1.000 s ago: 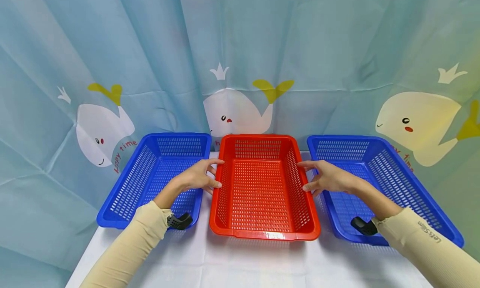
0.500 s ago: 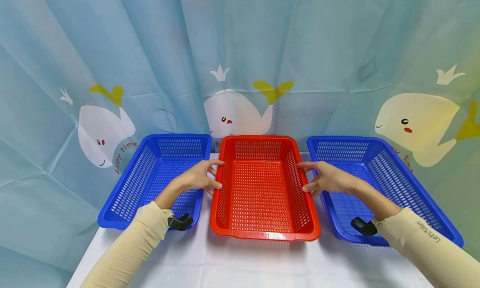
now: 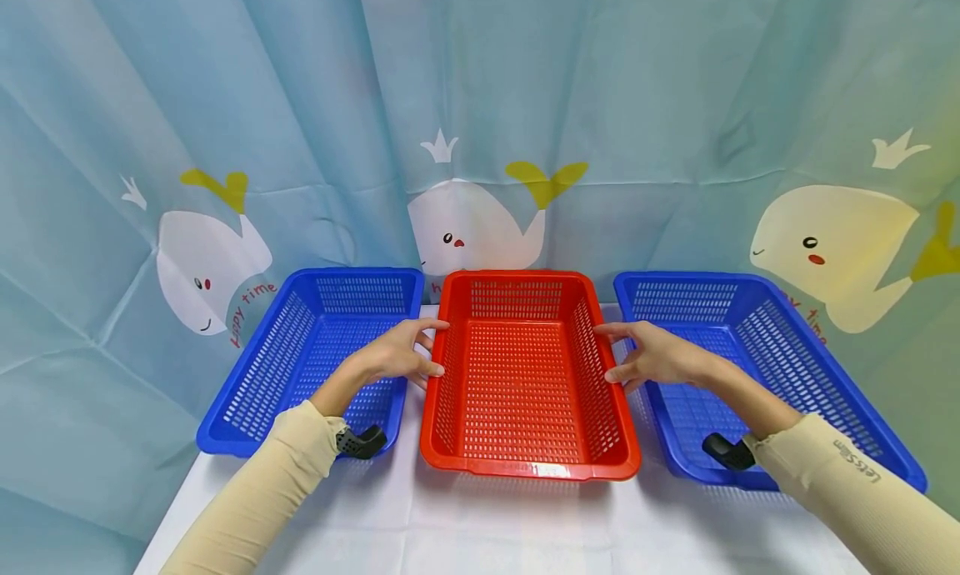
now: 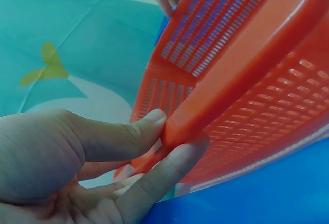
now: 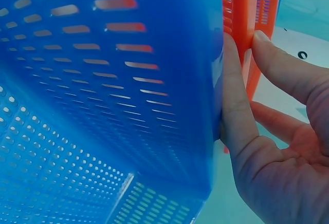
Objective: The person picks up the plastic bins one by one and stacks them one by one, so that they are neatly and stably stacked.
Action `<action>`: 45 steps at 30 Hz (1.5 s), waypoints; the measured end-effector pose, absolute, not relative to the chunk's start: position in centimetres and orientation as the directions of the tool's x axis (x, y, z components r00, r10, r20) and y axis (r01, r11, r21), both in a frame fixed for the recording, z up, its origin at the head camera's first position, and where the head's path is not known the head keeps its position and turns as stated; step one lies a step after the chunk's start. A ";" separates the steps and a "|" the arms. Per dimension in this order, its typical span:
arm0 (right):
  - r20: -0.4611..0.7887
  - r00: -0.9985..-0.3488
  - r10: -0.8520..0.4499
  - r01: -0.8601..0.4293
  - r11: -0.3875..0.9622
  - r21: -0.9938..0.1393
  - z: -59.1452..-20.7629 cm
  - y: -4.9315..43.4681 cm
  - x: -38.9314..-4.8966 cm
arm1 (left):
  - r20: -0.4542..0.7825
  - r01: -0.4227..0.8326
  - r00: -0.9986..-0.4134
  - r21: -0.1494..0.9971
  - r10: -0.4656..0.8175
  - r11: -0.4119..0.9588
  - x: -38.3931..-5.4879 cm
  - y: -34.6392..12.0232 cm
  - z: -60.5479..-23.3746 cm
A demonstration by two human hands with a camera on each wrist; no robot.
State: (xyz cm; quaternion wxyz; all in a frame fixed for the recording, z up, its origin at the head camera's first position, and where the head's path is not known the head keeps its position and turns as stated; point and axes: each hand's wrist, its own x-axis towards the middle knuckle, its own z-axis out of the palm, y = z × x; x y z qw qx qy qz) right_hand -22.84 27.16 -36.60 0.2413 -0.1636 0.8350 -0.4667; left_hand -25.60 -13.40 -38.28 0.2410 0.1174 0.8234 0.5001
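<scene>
A red plastic basket [image 3: 528, 467] with slotted walls stands in the middle of the table in the head view. My left hand [image 3: 393, 350] holds its left rim; the left wrist view shows thumb and index finger pinching the red rim [image 4: 231, 75] from either side. On the opposite side my right hand [image 3: 660, 352] grips the right rim between thumb and fingers. In the right wrist view, the back of that index finger lies right beside the wall of the right blue basket [image 5: 169, 8]. The red basket sits level.
A blue basket [image 3: 337, 342] stands on the left and a second blue basket [image 3: 690, 275] on the right, each under a forearm. All rest on a white-covered table [image 3: 487, 525]. A whale-print curtain [image 3: 637, 83] hangs close behind them.
The head view has tilted very slightly. Both hands and all the baskets stay where they were.
</scene>
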 end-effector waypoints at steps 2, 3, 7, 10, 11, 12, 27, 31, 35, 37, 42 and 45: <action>-0.251 -0.831 -0.497 -0.046 0.510 -0.859 -36.6 27.1 -22.8 | -0.279 -0.050 -0.857 0.881 0.432 0.470 -25.6 -13.4 -38.3; -0.251 -0.831 -0.496 -0.045 0.510 -0.859 -36.6 27.1 -22.8 | -0.280 -0.052 -0.858 0.881 0.430 0.470 -25.6 -13.3 -38.3; -0.250 -0.834 -0.491 -0.044 0.511 -0.858 -36.5 27.1 -22.9 | -0.278 -0.053 -0.863 0.880 0.421 0.472 -25.6 -13.2 -38.3; -0.245 -0.836 -0.491 -0.049 0.511 -0.858 -36.4 27.2 -22.9 | -0.276 -0.055 -0.865 0.882 0.419 0.469 -25.6 -13.2 -38.2; -0.243 -0.837 -0.491 -0.050 0.509 -0.859 -36.3 27.2 -22.8 | -0.275 -0.056 -0.865 0.884 0.420 0.464 -25.6 -13.3 -38.1; -0.240 -0.837 -0.492 -0.051 0.506 -0.861 -36.2 27.2 -22.8 | -0.275 -0.057 -0.863 0.887 0.424 0.459 -25.6 -13.3 -38.0; -0.217 -0.847 -0.485 -0.054 0.486 -0.872 -33.6 28.4 -22.2 | -0.228 -0.025 -0.866 0.909 0.445 0.416 -25.1 -13.8 -35.1; -0.212 -0.846 -0.489 -0.057 0.478 -0.876 -32.4 28.7 -22.0 | -0.212 -0.015 -0.869 0.914 0.447 0.405 -24.8 -13.8 -33.8; -0.205 -0.851 -0.483 -0.063 0.482 -0.874 -31.3 28.8 -21.8 | -0.198 -0.009 -0.868 0.923 0.455 0.385 -24.6 -13.7 -32.8; -0.201 -0.858 -0.474 -0.069 0.492 -0.868 -30.8 28.8 -21.7 | -0.195 -0.004 -0.869 0.922 0.455 0.387 -24.5 -13.8 -32.4; -0.188 -0.861 -0.472 -0.091 0.507 -0.857 -30.0 28.8 -21.6 | -0.186 0.010 -0.872 0.917 0.453 0.398 -24.4 -13.9 -31.6; -0.187 -0.863 -0.469 -0.094 0.514 -0.853 -29.8 28.7 -21.5 | -0.178 0.022 -0.872 0.917 0.457 0.399 -24.3 -14.1 -31.5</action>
